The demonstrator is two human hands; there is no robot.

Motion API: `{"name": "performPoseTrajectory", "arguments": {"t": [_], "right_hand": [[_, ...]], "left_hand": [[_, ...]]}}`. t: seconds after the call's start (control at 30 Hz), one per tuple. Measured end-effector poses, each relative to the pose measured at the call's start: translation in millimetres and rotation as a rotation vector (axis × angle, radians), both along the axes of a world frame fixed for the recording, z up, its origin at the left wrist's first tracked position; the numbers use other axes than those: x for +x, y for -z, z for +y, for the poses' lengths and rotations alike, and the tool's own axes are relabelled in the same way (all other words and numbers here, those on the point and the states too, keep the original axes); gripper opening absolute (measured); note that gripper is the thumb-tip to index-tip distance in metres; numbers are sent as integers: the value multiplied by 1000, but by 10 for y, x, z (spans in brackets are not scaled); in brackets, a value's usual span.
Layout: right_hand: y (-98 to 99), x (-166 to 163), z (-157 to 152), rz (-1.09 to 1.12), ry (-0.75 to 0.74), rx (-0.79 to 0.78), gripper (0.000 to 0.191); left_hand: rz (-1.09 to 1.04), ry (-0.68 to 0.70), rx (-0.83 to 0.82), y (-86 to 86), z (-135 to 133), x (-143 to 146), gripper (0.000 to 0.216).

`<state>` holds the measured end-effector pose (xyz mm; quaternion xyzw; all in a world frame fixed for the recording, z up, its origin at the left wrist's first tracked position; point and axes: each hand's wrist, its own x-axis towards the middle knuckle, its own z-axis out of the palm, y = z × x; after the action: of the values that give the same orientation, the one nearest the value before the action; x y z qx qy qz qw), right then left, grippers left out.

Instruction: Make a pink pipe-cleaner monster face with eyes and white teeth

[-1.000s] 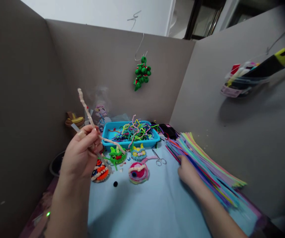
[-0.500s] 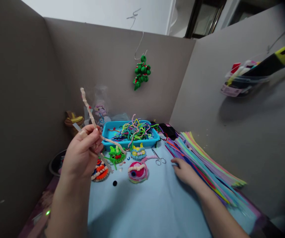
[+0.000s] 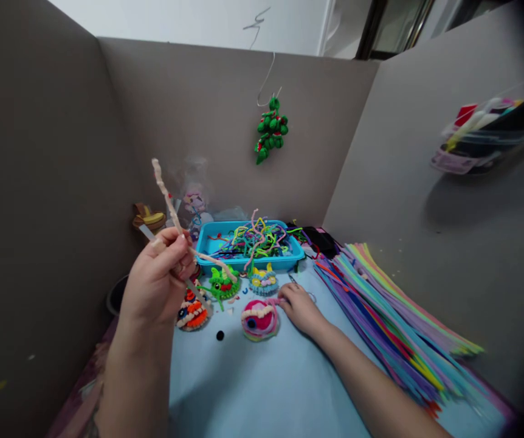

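Raised at the left, my left hand (image 3: 164,277) is closed, pinching a bent cream pipe cleaner (image 3: 171,210). A narrow pale flat strip (image 3: 146,232) also passes through this hand. My right hand (image 3: 301,307) lies palm down over the scissors (image 3: 312,297), mostly covering them. Its fingers are loosely bent and apart, with the fingertips at the end of a pink pipe-cleaner tail (image 3: 273,301); I see nothing gripped. That tail belongs to a round pink pipe-cleaner creature (image 3: 260,320) with a cream strip across it. Behind sit a green creature (image 3: 224,285) and a blue-and-yellow one (image 3: 263,282).
A blue tray (image 3: 205,237) of tangled pipe cleaners stands at the back. Long coloured pipe cleaners (image 3: 394,310) lie along the right. An orange creature (image 3: 193,313) is partly behind my left hand. A black disc (image 3: 220,335) lies in front. Grey panels surround the table.
My right hand has moved left from beside the long pipe cleaners onto the scissors and the pink tail. My left hand still holds the cream pipe cleaner. The view has shifted slightly.
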<state>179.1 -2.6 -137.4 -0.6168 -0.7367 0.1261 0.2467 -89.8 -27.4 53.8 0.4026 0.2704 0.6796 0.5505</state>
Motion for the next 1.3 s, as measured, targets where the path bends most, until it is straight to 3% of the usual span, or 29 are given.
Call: {"name": "performPoseTrajectory", "arguments": {"t": [0.17,0.43,0.6,0.87,1.0,1.17,1.23,1.3], "right_hand": [[37,19,-88,181,2,115,8],[-2,232,-58,597,372,369,25],[-3,435,-9,696,500,436,33],[-126,532,236,507,451,348,34],[-69,452,263,330,375,224,25],[69,264,-39,149,392,106,45],[35,266,-233,55,388,84,46],[-53,343,-422,-173,410,75,45]], "left_hand": [[-20,0,-1,-8,2,-25,8],[-5,-12,-4,9,30,-19,11],[9,-12,-22,19,50,2,13],[24,-21,-53,-7,26,1,13],[25,-27,-69,-15,28,-26,13],[32,-61,-86,-25,32,-24,12],[38,-65,-93,-34,30,-29,12],[37,-72,-90,-46,26,-39,12]]}}
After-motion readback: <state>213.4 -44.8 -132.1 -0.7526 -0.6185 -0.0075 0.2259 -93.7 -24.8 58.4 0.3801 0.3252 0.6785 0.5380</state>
